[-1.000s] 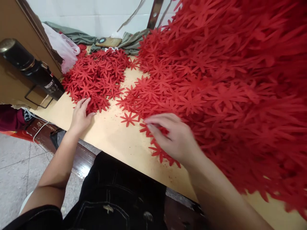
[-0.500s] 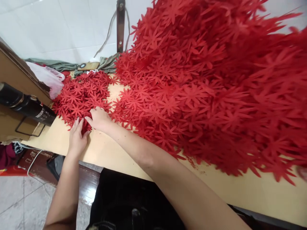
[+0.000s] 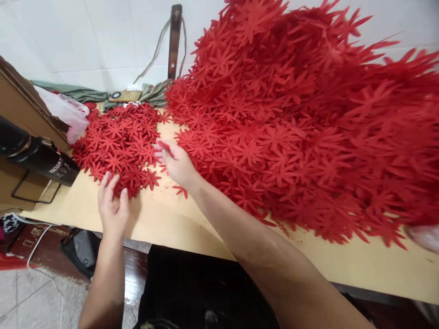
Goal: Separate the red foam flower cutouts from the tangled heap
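A low heap of red flower-shaped cutouts (image 3: 116, 137) with narrow petals lies on the left part of the table. My left hand (image 3: 112, 208) is at the heap's near edge, palm turned inward, thumb and fingers apart, holding nothing. Between this heap and a far bigger mass of red flower cutouts (image 3: 267, 132) is my right hand (image 3: 176, 164), its fingers loosely bent and apart. A small red patch shows at its fingers; whether that is a petal in the hand or one behind it I cannot make out. One loose red cutout (image 3: 180, 191) lies just below the right hand.
A black vacuum flask (image 3: 51, 160) leans in from the left beside a cardboard box (image 3: 13, 91). A whitish plastic bag (image 3: 65, 109), green cloth (image 3: 78, 92) and a phone-like object (image 3: 125, 96) lie along the back. The pale tabletop (image 3: 164, 214) runs along the front edge.
My right hand has moved right, off the small heap. My left hand has drawn slightly nearer to me and its fingers have spread. The view has shifted a little.
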`<state>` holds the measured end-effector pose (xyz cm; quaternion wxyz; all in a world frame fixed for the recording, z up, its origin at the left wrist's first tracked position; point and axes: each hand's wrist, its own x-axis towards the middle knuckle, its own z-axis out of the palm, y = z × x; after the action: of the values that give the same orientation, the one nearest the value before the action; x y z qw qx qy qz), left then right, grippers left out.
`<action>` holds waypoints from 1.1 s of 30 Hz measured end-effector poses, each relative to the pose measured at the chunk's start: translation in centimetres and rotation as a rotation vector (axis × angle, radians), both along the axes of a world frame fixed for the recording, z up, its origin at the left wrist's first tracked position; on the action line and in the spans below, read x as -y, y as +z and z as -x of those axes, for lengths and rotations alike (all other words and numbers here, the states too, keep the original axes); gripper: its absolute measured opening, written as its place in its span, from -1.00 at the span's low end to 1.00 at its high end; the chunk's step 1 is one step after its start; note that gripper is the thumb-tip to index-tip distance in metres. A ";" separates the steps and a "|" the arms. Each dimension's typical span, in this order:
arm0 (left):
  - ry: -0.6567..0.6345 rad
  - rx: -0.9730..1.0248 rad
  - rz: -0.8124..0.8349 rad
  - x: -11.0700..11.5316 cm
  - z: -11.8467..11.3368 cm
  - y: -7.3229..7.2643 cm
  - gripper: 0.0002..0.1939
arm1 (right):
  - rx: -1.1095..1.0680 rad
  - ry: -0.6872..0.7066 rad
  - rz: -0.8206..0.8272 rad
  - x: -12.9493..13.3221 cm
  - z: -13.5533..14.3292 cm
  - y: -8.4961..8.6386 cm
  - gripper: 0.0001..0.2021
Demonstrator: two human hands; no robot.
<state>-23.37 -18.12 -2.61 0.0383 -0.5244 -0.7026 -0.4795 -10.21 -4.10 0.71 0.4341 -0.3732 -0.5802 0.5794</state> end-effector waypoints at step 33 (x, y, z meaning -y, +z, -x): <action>-0.495 1.691 0.066 -8.6 -20.8 5.3 -0.76 | -0.057 0.024 0.170 1.5 -18.3 3.4 -0.58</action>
<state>-2.57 -9.54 2.64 -0.6145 -0.1318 -0.3754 -0.6812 8.06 -5.57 4.06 0.4101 -0.3850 -0.5208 0.6421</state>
